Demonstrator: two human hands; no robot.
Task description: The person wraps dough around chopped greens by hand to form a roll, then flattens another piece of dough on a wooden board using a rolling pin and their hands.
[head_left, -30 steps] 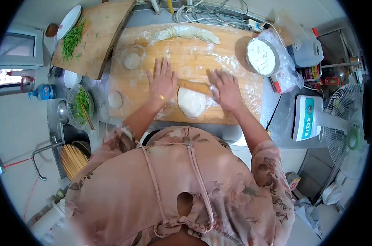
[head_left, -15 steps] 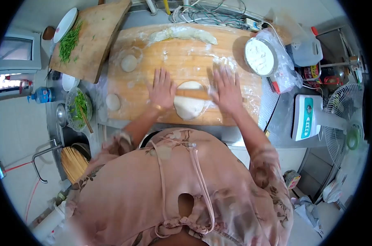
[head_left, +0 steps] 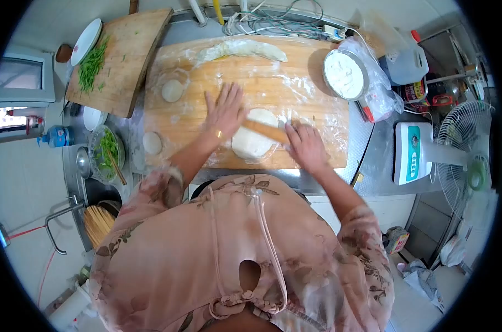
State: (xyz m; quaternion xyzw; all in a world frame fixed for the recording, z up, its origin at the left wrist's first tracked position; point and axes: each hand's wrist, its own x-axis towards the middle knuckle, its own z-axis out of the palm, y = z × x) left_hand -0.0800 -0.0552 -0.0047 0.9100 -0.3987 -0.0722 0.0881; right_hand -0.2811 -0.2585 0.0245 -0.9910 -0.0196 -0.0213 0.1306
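A wooden rolling pin (head_left: pixel 266 130) lies slantwise across a flattened round of dough (head_left: pixel 253 145) on the floured wooden board (head_left: pixel 201 149). My left hand (head_left: pixel 226 114) is at the pin's left end, fingers stretched forward; the palm side is hidden. Around the pin's right end, my right hand (head_left: pixel 306 146) has its fingers curled. Two small dough pieces, one upper (head_left: pixel 172 91) and one lower (head_left: pixel 152 143), rest near the board's left side. A long floured dough roll (head_left: pixel 242 50) stretches along the far edge.
A bowl of flour (head_left: pixel 345 74) stands at the board's right corner, near a kitchen scale (head_left: pixel 413 153) and a fan (head_left: pixel 466 160). On the left are a tilted cutting board (head_left: pixel 121 61) with chopped greens (head_left: pixel 91 69) and a glass bowl (head_left: pixel 106 152) with chopsticks.
The rolling pin has turned from nearly level to slanting, its right end nearer my body. My right hand has come back and curled its fingers; my left hand has shifted slightly forward and right.
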